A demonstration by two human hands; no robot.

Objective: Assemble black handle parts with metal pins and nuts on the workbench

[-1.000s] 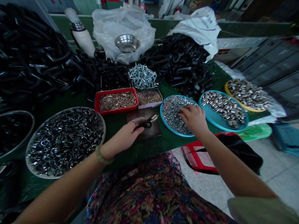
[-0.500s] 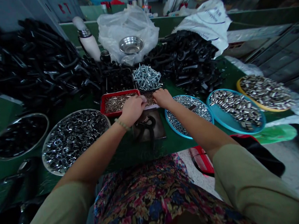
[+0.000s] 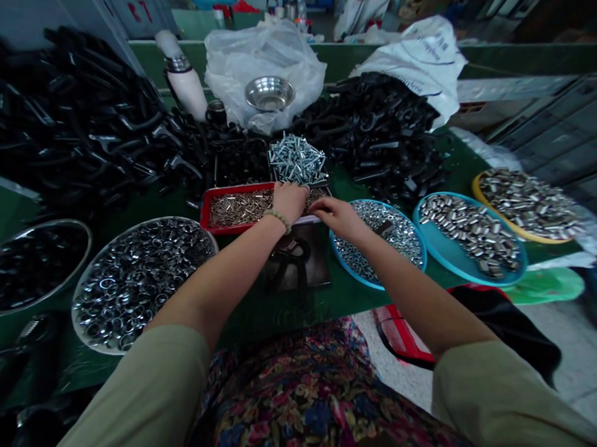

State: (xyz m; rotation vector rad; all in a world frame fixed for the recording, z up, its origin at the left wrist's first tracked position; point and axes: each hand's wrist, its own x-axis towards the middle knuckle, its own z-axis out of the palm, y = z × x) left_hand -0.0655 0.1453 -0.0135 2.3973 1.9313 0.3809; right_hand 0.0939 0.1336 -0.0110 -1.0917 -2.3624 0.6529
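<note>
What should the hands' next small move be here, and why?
Perhaps bring the left hand down to the black part: it lies unheld on the dark plate, and the right hand is at the pale-rimmed tray. Whether either hand holds anything is unclear.

pale box [image 3: 307, 219] partly hidden by left hand [image 3: 290, 202], black-part heap [image 3: 73, 122] cut off at left

The desk [image 3: 243, 313] is deep green, the tray [image 3: 206, 213] red, its pins [image 3: 237, 208] coppery. Screws [image 3: 296, 158] beyond are bluish silver; far-left parts [image 3: 73, 122], black. Right: two blue plates [image 3: 442, 242], a yellow plate [image 3: 522, 235]. Near: olive sleeves [image 3: 137, 392], dark garment [image 3: 298, 410] flowered pink and blue.
</note>
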